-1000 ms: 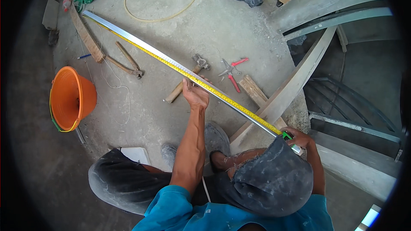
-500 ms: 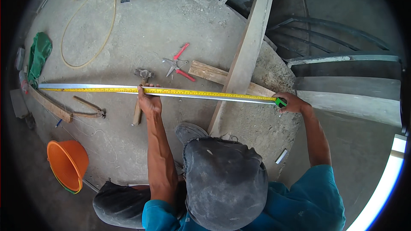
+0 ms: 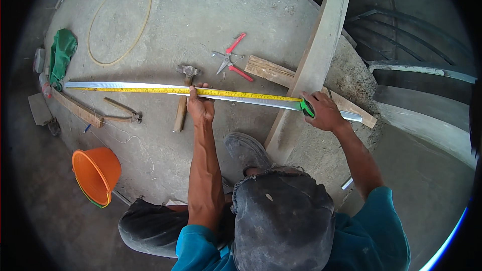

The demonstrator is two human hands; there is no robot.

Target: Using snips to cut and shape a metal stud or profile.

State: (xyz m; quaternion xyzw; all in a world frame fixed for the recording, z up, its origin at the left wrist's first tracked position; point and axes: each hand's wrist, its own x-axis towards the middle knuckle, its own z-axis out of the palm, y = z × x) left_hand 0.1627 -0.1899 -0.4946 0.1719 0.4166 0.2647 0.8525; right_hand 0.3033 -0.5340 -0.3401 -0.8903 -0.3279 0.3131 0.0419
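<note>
the bar (image 3: pixel 261 101) extends from the left of the frame to right of centre, tilted slightly down toward the right. the blade (image 3: pixel 241 94) of a tape measure, yellow, lies along the bar and ends at the green case (image 3: pixel 307 107), right of centre.

left hand (image 3: pixel 202 109): at centre, clamped on the bar and blade, thumb at the near edge, fingertips showing at the far edge. right hand (image 3: pixel 324 111): right of centre, closed around the case. the bar's right end projects beyond this hand.

the bar crosses above the hammer (image 3: pixel 181 113), near centre, and the beam (image 3: pixel 322 50), which slopes from the top edge. the board (image 3: pixel 268 72) passes beneath the beam. the red-handled snips (image 3: pixel 231 59) lie at upper centre, near the board. the pincers (image 3: pixel 120 112) lie at left, above the orange bucket (image 3: pixel 110 163) at lower left.
</note>
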